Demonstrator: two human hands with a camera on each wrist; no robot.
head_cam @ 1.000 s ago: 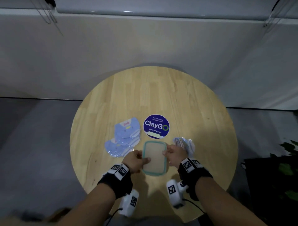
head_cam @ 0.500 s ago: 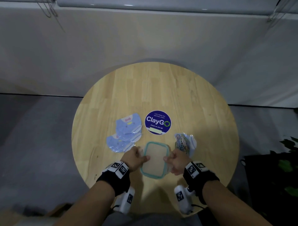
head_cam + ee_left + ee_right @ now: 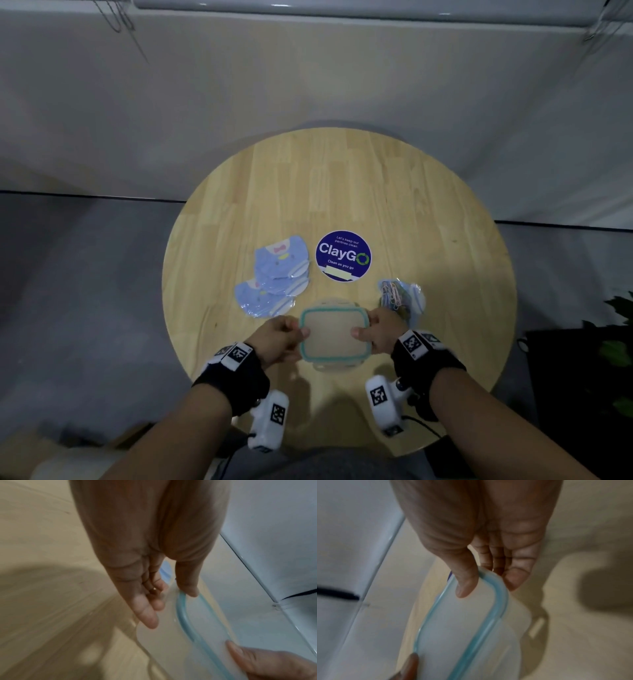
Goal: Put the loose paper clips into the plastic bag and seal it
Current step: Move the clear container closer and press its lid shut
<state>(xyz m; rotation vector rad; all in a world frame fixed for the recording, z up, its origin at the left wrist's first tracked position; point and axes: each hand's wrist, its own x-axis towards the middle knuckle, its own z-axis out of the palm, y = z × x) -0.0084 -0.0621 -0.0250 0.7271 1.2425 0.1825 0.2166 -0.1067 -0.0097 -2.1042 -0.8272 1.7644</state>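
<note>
Both hands hold a translucent container lid (image 3: 334, 337) with a teal seal just above the table's near side. My left hand (image 3: 281, 337) pinches its left edge, thumb on top and fingers beneath (image 3: 147, 615). On the right edge, my right hand (image 3: 380, 330) pinches the same way, thumb (image 3: 465, 588) on the teal rim. A clear plastic bag (image 3: 399, 296) holding coloured paper clips lies just beyond my right hand. In the wrist views the lid (image 3: 163, 642) (image 3: 462, 635) fills the gap between the hands.
The round wooden table (image 3: 342, 178) carries a blue ClayGo sticker (image 3: 343, 256) at its middle. Blue cartoon-printed plastic bags (image 3: 274, 281) lie overlapping to the left of the lid. A dark plant (image 3: 616, 342) stands off the table at the right.
The lid has turned in my hands and now shows a broader, nearly square face. Both hands have spread apart along its sides. The bags have not moved.
</note>
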